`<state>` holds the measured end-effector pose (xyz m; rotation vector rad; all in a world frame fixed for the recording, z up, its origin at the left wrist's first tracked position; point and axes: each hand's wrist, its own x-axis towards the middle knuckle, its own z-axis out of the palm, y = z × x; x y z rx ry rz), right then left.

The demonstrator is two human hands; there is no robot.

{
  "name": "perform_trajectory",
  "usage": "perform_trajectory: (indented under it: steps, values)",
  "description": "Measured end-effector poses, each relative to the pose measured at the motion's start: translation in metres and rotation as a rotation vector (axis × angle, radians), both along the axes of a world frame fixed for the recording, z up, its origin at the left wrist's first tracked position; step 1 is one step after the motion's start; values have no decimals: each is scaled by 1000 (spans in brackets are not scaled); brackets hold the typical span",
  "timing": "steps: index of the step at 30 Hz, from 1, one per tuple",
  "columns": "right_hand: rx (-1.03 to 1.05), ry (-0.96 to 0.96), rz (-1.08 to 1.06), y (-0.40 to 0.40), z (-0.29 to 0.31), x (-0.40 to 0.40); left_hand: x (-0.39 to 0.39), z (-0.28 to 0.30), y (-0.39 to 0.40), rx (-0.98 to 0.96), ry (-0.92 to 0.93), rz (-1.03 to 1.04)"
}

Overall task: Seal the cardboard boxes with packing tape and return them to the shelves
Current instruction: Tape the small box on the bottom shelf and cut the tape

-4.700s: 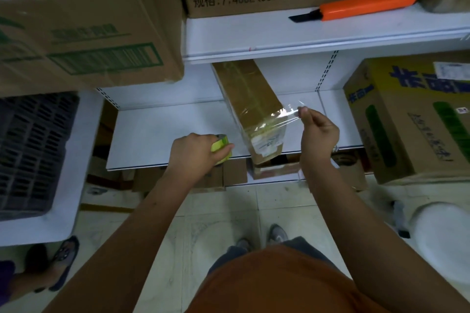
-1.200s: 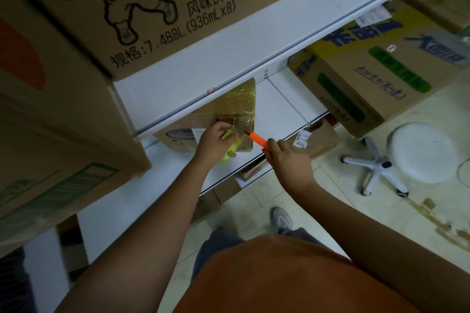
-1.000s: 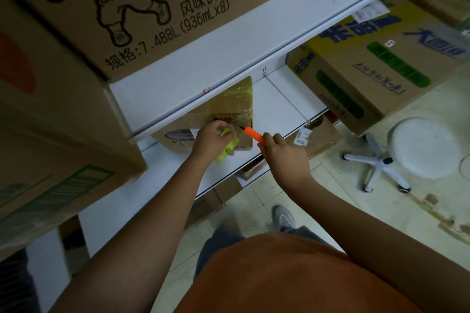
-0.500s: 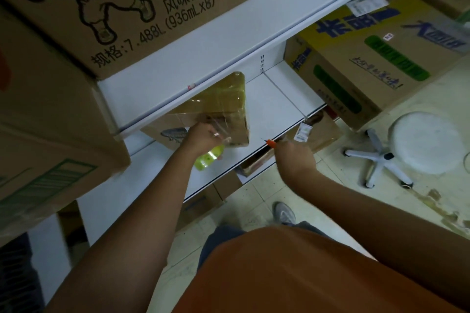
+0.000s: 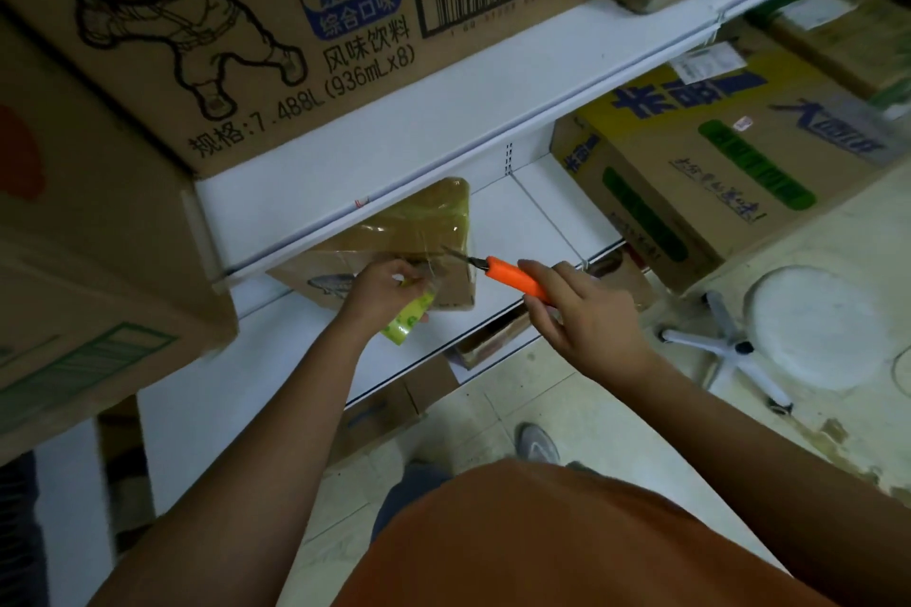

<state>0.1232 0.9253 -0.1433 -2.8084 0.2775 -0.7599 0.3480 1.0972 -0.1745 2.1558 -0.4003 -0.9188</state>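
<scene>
Upper shelf (image 5: 443,123) overhangs the taped box (image 5: 424,232); stool (image 5: 813,325) stands nearby.

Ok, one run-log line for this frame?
left hand: holds tape roll | right hand: utility knife at tape | box: on shelf

Both bare arms reach forward from an orange-shirted torso, the left arm stretched nearly straight. The left hand (image 5: 382,288) is curled closed, fingers pinched together, knuckles up. The right hand (image 5: 581,311) sits slightly nearer the body, fingers wrapped in a grip, wrist bent inward.
</scene>
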Motion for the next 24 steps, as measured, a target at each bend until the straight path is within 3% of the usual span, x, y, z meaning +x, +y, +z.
perform_trajectory:
  steps: [4, 6, 9, 12, 14, 16, 18, 20, 24]
  values:
    - [-256, -359, 137, -27, 89, 27, -6, 7, -8, 29, -92, -23]
    - [-353, -419, 146, -40, 127, 47, -10, 12, -13, 43, -144, -25]
    - [-436, -287, 87, -62, 159, 85, -16, 15, -14, 21, -145, -36]
    - [-342, 16, 130, -80, 167, 115, -17, 15, -13, 30, -140, -3]
    - [-299, 67, 114, -77, 172, 116, -20, 19, -11, 16, -142, -4]
    - [-293, -141, 158, -58, 167, 97, -21, 19, -11, 9, -139, -6]
    - [-251, -358, 345, -31, 133, 73, -21, 18, -9, -2, -126, 19]
    - [-246, -220, 440, -14, 76, 65, -19, 16, -3, -15, -75, 66]
    - [98, 430, 220, -20, -3, 109, -23, 15, 14, -51, -21, 126]
